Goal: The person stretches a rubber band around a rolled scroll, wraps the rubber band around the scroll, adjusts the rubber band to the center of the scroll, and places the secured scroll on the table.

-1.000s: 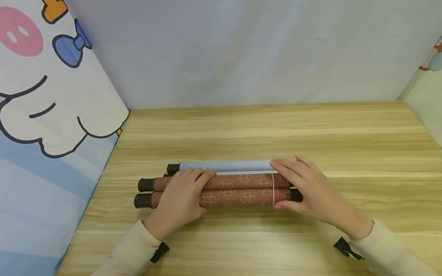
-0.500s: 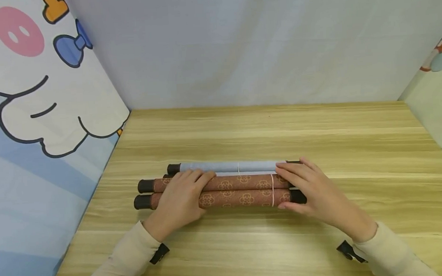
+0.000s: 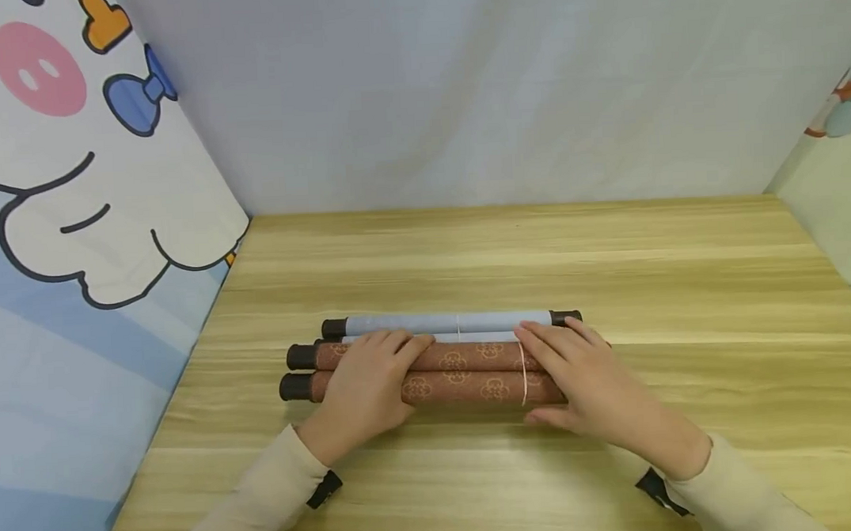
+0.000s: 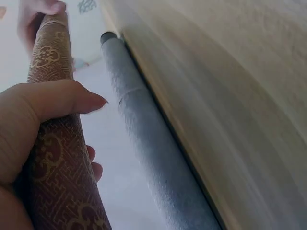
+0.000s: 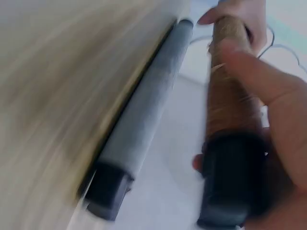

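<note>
A pair of brown scrolls (image 3: 452,385) with gold flower patterns and black end knobs (image 3: 297,387) lies side by side across the table. Near their right end runs a thin pale band (image 3: 524,372). My left hand (image 3: 366,383) grips them left of the middle. My right hand (image 3: 598,381) holds their right end and hides the knobs there; its thumb lies along the brown cloth (image 5: 230,112) in the right wrist view. Both wrist views show a gap between the brown scrolls and the light blue scroll (image 4: 148,139). Behind, a second blue scroll is mostly hidden.
The blue scrolls (image 3: 399,324) rest on the wood-grain table (image 3: 510,254), just beyond the brown ones. A pale cloth wall (image 3: 461,97) stands at the back. A cartoon-printed cloth (image 3: 111,255) borders the left side, a pale green one (image 3: 836,192) the right.
The brown scrolls and my left hand have shifted a little to the right. My right hand first slid slightly right, then came back left over the scrolls' end. The blue scrolls stay put.
</note>
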`<state>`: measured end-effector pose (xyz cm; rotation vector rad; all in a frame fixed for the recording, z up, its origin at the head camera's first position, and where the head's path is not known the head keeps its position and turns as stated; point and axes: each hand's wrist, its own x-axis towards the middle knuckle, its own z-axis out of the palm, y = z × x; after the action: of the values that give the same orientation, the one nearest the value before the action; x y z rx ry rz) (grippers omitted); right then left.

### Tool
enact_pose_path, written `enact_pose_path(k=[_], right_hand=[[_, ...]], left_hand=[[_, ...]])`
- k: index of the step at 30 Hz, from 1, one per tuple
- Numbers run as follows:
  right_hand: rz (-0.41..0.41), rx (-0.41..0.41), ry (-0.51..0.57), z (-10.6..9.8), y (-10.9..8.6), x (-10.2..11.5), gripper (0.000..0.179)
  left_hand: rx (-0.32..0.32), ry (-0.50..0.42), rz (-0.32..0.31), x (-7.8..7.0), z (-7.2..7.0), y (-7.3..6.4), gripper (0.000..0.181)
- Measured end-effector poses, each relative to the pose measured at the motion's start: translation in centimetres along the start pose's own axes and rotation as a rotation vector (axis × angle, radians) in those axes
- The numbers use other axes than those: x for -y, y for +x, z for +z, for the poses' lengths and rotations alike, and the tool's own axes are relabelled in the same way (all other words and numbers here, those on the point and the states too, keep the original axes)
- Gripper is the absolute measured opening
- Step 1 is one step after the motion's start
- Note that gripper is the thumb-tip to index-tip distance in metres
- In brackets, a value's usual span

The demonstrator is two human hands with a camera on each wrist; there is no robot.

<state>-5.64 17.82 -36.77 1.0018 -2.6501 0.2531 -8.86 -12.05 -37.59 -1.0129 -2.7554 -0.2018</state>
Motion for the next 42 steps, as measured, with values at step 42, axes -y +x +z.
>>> enact_pose_path(k=[42], right_hand=[[-0.053,-0.041,0.105,1.3,1.3,0.3,0.078]], left_hand=[[-0.016,0.049,0.032,-0.6,0.2,0.5,0.071]])
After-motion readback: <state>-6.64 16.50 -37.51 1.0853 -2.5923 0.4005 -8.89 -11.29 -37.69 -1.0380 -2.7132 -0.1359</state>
